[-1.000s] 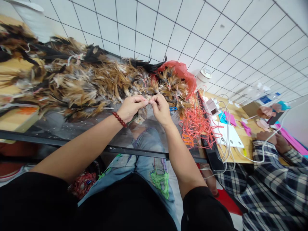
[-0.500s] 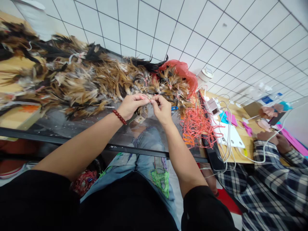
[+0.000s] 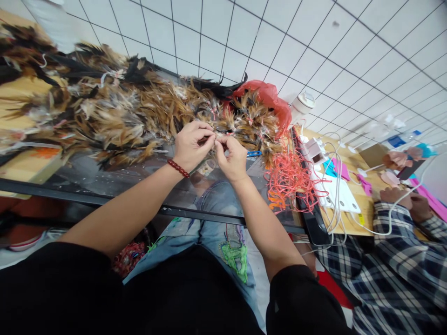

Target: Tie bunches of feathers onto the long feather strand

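Observation:
My left hand (image 3: 194,145), with a dark red bead bracelet (image 3: 178,168) on the wrist, pinches thumb to fingers. My right hand (image 3: 231,157) is likewise closed in a pinch, its fingertips meeting those of the left. What lies between the fingertips is too small and covered to make out. Right behind both hands spreads a long heap of brown and black feathers (image 3: 153,109), in tied bunches. A blue tool (image 3: 253,153) lies just right of my right hand. Farther right is a tangle of coral-red string (image 3: 286,179).
A red plastic bag (image 3: 267,93) and a white lidded container (image 3: 302,106) stand at the back. White cables (image 3: 337,186) cross the wooden table (image 3: 365,179) on the right. Beside it, a person in a plaid sleeve (image 3: 393,218) works. The dark table's front edge (image 3: 125,204) runs beneath my forearms.
My left hand has turned, its knuckles raised higher and its pinch angled downward. My right hand stays close to it at nearly the same spot. The view has shifted slightly.

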The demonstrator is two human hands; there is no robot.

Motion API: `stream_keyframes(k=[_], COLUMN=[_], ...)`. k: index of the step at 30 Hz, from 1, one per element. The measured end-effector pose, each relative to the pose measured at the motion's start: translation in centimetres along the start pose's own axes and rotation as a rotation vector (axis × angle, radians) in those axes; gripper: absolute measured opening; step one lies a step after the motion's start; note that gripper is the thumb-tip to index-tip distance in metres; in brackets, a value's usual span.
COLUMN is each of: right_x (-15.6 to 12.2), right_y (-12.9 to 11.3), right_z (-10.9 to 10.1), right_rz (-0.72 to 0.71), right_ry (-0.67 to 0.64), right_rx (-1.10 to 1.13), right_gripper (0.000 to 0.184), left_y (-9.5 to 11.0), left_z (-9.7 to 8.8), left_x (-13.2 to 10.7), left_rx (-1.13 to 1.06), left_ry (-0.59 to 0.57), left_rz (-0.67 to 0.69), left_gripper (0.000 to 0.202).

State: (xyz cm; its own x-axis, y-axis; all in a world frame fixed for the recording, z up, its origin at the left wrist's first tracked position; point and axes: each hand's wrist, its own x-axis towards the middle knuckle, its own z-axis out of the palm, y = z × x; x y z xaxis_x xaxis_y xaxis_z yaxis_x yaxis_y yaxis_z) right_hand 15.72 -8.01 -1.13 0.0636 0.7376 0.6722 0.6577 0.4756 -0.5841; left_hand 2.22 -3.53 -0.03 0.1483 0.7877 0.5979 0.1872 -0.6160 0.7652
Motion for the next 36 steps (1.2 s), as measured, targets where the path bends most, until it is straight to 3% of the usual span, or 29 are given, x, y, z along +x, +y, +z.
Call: stream_keyframes(k=[5, 10, 18, 24, 31, 36], right_x=[0.1, 0.3, 0.3, 0.0, 0.2, 0.6], right_y=[-0.3, 0.7, 1.5, 2.1, 2.9, 3.5], right_z=[0.6, 2.1, 2.3, 3.2, 3.4, 2.8], right_rz=[0.2, 0.408, 0.419, 0.53, 0.699, 0.698], right_ry=[-0.008, 0.033, 0.063, 0.07, 0.12, 0.161], right_rx=[0.311, 0.6, 0.613, 0.654, 0.858, 0.881], right_gripper=[0.027, 0.03, 0.033, 0.034, 0.025, 0.023], left_y=[0.1, -0.1, -0.5, -0.8, -1.6, -1.0], left_z=[0.1, 0.2, 0.5, 0.5, 0.6, 0.5], left_x=[-0.3, -0.3, -0.3, -0.2, 0.0, 0.0], left_rx=[-0.118, -0.112, -0.13, -0.093, 0.014, -0.006], left_ry=[-0.05, -0.016, -0.029, -0.125, -0.136, -0.111], left_rz=[-0.143, -0.181, -0.235, -0.238, -0.238, -0.254], left_gripper=[0.006, 0.008, 0.01, 0.009, 0.009, 0.009])
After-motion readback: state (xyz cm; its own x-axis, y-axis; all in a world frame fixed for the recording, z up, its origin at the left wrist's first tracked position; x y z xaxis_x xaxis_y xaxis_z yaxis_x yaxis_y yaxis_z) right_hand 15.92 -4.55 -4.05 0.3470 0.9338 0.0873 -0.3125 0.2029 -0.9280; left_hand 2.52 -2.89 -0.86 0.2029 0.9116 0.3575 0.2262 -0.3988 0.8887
